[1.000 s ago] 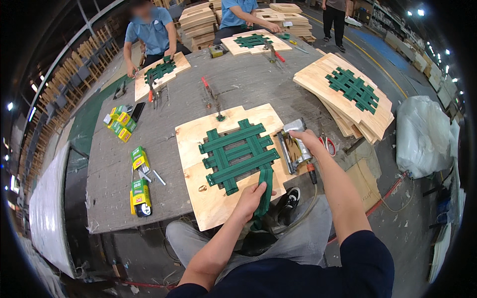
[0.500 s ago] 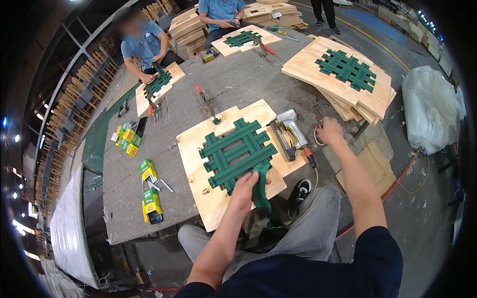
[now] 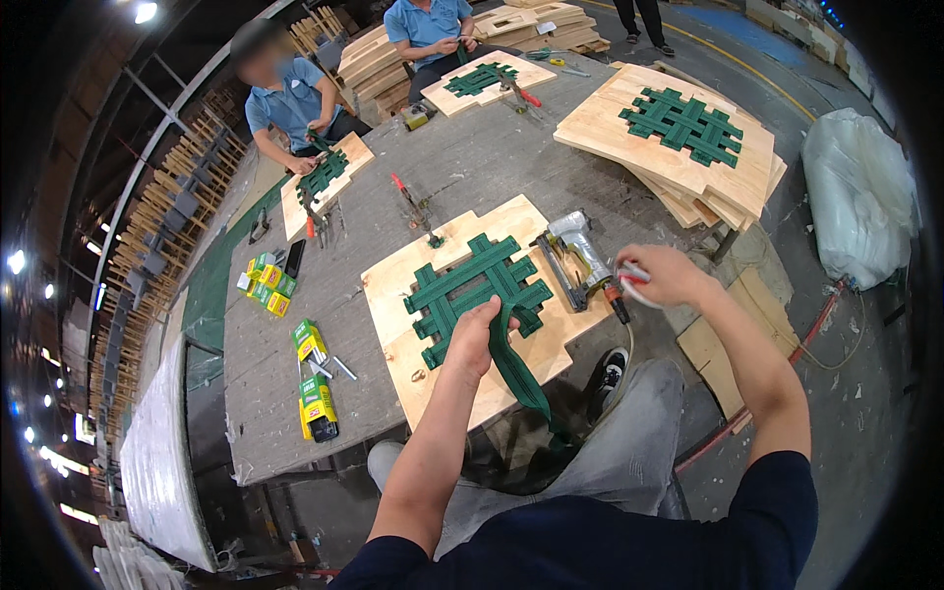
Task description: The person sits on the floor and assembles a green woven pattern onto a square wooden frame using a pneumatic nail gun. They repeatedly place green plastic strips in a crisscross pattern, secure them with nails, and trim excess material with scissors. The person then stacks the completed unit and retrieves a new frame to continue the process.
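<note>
On the table before me lies a notched light-wood panel (image 3: 393,295) with green webbing straps (image 3: 472,265) woven across its opening. My left hand (image 3: 476,336) is over the weave, closed on a loose green strap (image 3: 519,379) whose tail hangs past the panel's near edge. My right hand (image 3: 665,275) is raised to the right of the panel, closed around scissors (image 3: 634,273) with red and white ring handles; the blades are hard to make out. Between the hands a silver staple gun (image 3: 580,258) with an orange hose fitting lies on the panel's right side.
Yellow-green staple boxes (image 3: 315,379) and a phone (image 3: 295,258) lie on the left. A stack of wood panels (image 3: 590,123) stands at the far right of the table (image 3: 364,187). Two people in blue shirts (image 3: 290,103) work across it. A plastic-wrapped bundle (image 3: 855,197) stands right.
My right hand has lifted the scissors off the table toward me. My left hand has drawn the loose strap up slightly, and its tail now swings out to the right.
</note>
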Available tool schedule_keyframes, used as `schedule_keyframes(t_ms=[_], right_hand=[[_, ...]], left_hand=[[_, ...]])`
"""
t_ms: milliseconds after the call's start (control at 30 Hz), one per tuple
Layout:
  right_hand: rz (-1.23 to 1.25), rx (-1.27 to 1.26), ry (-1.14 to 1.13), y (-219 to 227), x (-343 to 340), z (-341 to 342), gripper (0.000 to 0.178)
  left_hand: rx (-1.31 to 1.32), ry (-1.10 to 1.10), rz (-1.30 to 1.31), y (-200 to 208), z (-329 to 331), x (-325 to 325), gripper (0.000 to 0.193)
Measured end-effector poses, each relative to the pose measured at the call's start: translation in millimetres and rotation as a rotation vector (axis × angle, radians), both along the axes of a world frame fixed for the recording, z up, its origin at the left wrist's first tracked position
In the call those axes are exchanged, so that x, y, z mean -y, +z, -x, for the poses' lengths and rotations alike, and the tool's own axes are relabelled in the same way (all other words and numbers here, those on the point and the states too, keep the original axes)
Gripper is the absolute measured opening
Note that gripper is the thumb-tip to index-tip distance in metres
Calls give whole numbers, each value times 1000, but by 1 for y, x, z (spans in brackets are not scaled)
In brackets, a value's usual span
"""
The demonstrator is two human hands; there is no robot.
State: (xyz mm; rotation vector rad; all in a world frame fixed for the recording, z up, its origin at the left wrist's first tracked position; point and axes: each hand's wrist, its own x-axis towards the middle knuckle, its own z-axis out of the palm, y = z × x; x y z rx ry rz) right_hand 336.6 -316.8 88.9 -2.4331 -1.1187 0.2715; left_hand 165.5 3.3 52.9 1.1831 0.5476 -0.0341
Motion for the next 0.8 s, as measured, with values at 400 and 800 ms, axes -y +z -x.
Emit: schedule_keyframes(t_ms=[400, 800], right_hand=[[422, 332, 452, 1, -75, 29, 58], [342, 296, 556, -7, -91, 34, 46]], left_hand=[[-2, -43, -31, 10, 11, 10, 32], [25, -21, 14, 10, 21, 2, 31]])
